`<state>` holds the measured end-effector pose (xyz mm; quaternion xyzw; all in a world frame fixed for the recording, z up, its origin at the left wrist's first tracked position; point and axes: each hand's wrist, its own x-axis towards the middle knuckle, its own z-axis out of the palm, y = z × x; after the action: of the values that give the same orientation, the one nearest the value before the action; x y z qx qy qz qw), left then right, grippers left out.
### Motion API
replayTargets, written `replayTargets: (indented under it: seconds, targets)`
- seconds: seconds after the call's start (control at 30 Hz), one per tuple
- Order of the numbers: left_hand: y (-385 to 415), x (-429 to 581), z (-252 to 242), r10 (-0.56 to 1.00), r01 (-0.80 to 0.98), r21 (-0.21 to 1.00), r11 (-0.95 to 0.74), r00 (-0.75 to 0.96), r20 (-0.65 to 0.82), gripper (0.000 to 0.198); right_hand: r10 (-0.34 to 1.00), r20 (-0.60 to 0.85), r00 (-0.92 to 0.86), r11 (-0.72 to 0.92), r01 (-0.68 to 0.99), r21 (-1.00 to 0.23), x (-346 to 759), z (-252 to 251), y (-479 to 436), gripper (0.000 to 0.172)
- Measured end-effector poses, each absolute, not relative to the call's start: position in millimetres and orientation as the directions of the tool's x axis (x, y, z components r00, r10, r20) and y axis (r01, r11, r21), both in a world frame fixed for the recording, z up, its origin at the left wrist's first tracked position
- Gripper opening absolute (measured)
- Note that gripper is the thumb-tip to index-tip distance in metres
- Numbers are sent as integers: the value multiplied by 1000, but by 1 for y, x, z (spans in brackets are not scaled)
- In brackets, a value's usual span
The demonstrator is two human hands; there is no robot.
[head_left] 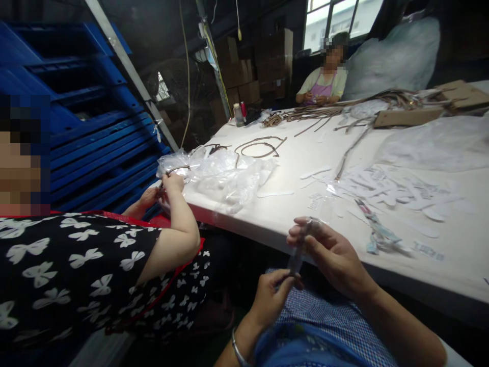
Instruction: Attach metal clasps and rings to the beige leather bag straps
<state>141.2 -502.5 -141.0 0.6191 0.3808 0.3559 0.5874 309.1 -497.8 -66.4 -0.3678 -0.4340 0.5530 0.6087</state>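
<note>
A narrow, see-through plastic strip [296, 261] runs between my two hands over my lap, close to the table's front edge. My left hand [273, 298] pinches its lower end between thumb and fingers. At the upper end, my right hand [336, 255] grips it with the thumb pressed against the fingers. Whether anything lies inside the strip, I cannot tell. On the table beyond my right hand lies a small tool with red on it and pale blue wrapping [376, 227]. Many white paper slips [405, 193] are scattered behind that tool.
Left of me, a co-worker [168, 239] handles a dark cord-like piece near a crumpled plastic bag [229, 178]. Brown cord-like lengths [344, 109] and a cardboard piece [408, 118] lie across the white table [301, 148]. Another person [324, 84] sits at the far side. Blue pallets [95, 137] stand left.
</note>
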Motion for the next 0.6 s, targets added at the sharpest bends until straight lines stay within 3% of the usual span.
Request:
replayTargets:
  seconds: [0.1, 0.23, 0.4, 0.5, 0.6]
  targets:
    - [-511, 135, -140, 881, -5, 992, 123, 460, -107, 34, 934, 341, 104, 346, -28, -938, 319, -68, -481, 33]
    - [-512, 119, -126, 881, -60, 967, 246, 429, -198, 35, 859, 502, -104, 508, 307, -805, 332, -105, -467, 33]
    - [-509, 107, -111, 886, -130, 940, 315, 395, -242, 34, 801, 436, -410, 590, 419, -690, 336, -162, -473, 38]
    - [-508, 106, -112, 892, -223, 904, 365, 362, -271, 36, 766, 361, -532, 611, 428, -666, 332, -171, -485, 40]
    - [-504, 106, -115, 876, -321, 834, 449, 344, -339, 36, 746, 255, -615, 606, 468, -643, 326, -166, -496, 29]
